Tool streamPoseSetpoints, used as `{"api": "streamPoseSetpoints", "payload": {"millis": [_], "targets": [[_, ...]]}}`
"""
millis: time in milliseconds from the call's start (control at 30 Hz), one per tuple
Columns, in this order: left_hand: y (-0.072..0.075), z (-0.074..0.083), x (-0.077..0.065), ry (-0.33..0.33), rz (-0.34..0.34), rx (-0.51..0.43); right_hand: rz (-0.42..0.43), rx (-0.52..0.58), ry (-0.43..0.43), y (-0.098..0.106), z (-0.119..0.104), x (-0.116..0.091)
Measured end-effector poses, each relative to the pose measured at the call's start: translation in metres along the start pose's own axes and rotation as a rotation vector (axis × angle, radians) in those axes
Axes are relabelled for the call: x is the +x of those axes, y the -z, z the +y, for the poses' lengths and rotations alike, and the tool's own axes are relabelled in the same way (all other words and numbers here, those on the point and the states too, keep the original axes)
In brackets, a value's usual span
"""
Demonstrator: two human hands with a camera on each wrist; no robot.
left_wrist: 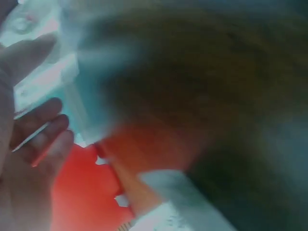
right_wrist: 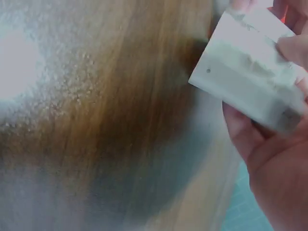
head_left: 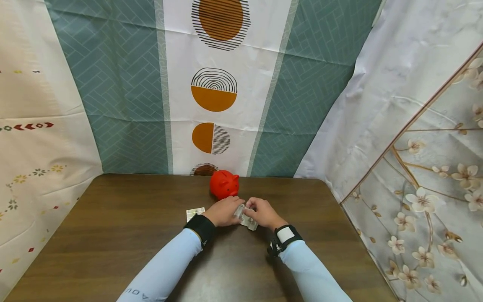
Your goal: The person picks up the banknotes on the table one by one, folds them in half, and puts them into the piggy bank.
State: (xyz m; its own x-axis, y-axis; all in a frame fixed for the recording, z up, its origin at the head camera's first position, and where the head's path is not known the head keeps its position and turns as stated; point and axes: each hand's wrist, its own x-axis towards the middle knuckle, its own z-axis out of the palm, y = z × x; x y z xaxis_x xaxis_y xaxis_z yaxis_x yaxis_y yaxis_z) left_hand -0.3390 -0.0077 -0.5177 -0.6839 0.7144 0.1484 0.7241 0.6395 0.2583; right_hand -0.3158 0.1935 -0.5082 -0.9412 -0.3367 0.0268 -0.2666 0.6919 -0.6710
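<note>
Both hands hold a pale, creased slip (head_left: 249, 222) with faint markings, above the table's middle. My left hand (head_left: 225, 211) grips its left end, and the thumb lies over it in the left wrist view. My right hand (head_left: 263, 213) pinches the other side. In the right wrist view the slip (right_wrist: 250, 67) looks folded, with a flap along its lower edge; its material is hard to tell. Just beyond the left hand stands a red piggy bank (head_left: 223, 183), which also shows as red body (left_wrist: 86, 192) in the left wrist view.
A second pale slip (head_left: 195, 213) with printed lines lies on the wooden table (head_left: 132, 235), left of the left hand and partly behind it. Patterned cloths (head_left: 215, 142) hang behind the table and along both sides.
</note>
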Motion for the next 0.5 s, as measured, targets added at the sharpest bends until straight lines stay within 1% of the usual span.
{"api": "streamPoseSetpoints", "payload": {"millis": [67,133,167,267,300,367,400,467,500], "targets": [[0.001,-0.003,-0.004,-0.009,0.036,-0.041,-0.019,0.028,0.034,0.000,-0.003,0.000],[0.002,-0.004,-0.008,0.001,0.077,-0.118,-0.023,0.050,0.078,0.000,-0.005,0.000],[0.003,-0.005,-0.011,0.015,0.098,-0.171,-0.021,0.064,0.099,0.001,-0.007,0.000],[0.006,-0.005,-0.019,0.088,0.155,-0.377,-0.011,0.106,0.137,0.003,-0.011,-0.001],[0.007,-0.004,-0.022,0.117,0.166,-0.466,-0.009,0.121,0.142,0.003,-0.012,-0.002],[0.010,-0.002,-0.029,0.169,0.179,-0.636,-0.013,0.147,0.140,0.004,-0.016,-0.003],[0.012,-0.001,-0.032,0.191,0.183,-0.707,-0.020,0.154,0.133,0.005,-0.018,-0.003],[0.015,0.003,-0.038,0.231,0.188,-0.830,-0.037,0.161,0.122,0.006,-0.024,-0.005],[0.017,0.005,-0.041,0.247,0.190,-0.877,-0.045,0.167,0.116,0.006,-0.027,-0.006]]}}
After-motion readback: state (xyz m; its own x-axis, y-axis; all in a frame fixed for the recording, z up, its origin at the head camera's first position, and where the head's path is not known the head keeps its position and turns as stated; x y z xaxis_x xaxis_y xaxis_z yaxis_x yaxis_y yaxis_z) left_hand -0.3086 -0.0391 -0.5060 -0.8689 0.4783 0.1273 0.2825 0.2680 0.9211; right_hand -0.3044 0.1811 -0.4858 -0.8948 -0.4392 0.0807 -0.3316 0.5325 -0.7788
